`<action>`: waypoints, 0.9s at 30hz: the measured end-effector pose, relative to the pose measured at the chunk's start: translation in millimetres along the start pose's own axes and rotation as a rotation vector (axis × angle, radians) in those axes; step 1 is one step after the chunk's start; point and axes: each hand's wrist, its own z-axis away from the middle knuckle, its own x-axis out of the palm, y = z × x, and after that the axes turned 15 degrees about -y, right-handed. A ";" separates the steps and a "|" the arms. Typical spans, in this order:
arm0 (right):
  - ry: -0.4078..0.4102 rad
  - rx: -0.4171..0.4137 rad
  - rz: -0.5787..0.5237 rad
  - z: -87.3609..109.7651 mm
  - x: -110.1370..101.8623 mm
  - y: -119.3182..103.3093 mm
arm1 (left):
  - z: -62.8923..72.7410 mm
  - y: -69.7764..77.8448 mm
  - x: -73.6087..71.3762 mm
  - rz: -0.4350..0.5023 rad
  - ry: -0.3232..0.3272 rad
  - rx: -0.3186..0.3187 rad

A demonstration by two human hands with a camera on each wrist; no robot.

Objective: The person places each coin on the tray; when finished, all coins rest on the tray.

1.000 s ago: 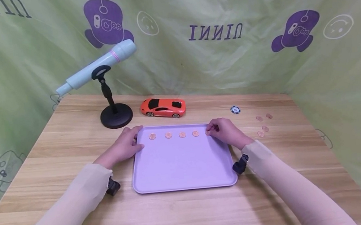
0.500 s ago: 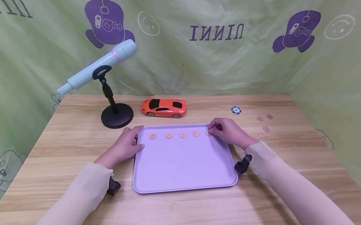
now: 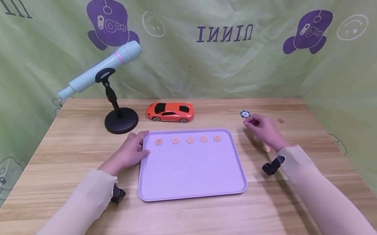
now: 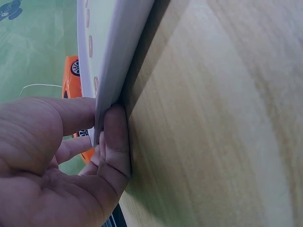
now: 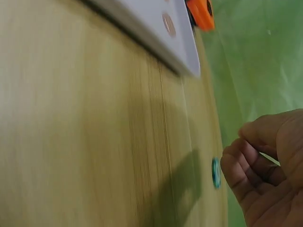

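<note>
My left hand (image 3: pixel 128 151) pinches the lilac tray (image 3: pixel 191 177) at its far left corner. The left wrist view has the thumb on the tray's rim (image 4: pixel 116 56) and the fingers against its outer side. On the tray, a row of several copper-coloured coins (image 3: pixel 190 140) runs along the far edge. To the right of the tray, my right hand (image 3: pixel 264 129) hovers over the table, thumb and fingertips loosely together with nothing visible between them. Just beyond its fingertips lies a blue-and-white poker chip (image 3: pixel 245 114). One coin (image 3: pixel 266 148) lies beside the hand, another farther right; the hand hides others.
An orange-red toy car (image 3: pixel 170 112) stands behind the tray. At the back left, a black stand (image 3: pixel 120 120) holds a light blue microphone-shaped tube (image 3: pixel 102 69). A green printed curtain (image 3: pixel 204 66) hangs behind the wooden table (image 3: pixel 185 223).
My right hand has let go of the rightmost coin on the tray and moved right, off the tray, toward the poker chip. The left hand has stayed at the tray's corner.
</note>
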 end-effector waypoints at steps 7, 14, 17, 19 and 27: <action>0.078 0.094 0.031 11.8 -18.6 32.2 | 0.7 -0.3 1.1 -0.017 0.000 -0.002; 0.182 0.129 0.054 14.0 -27.0 53.6 | 0.9 0.1 0.5 -0.017 0.005 0.000; 0.201 0.132 0.084 13.0 -29.3 58.5 | 1.3 0.1 0.3 -0.012 0.006 -0.003; 0.201 0.133 0.107 12.4 -30.2 60.6 | 1.4 -0.1 0.4 -0.015 0.007 -0.001; 0.161 0.114 0.134 9.5 -31.0 68.4 | 2.2 2.0 0.4 -0.019 0.004 0.000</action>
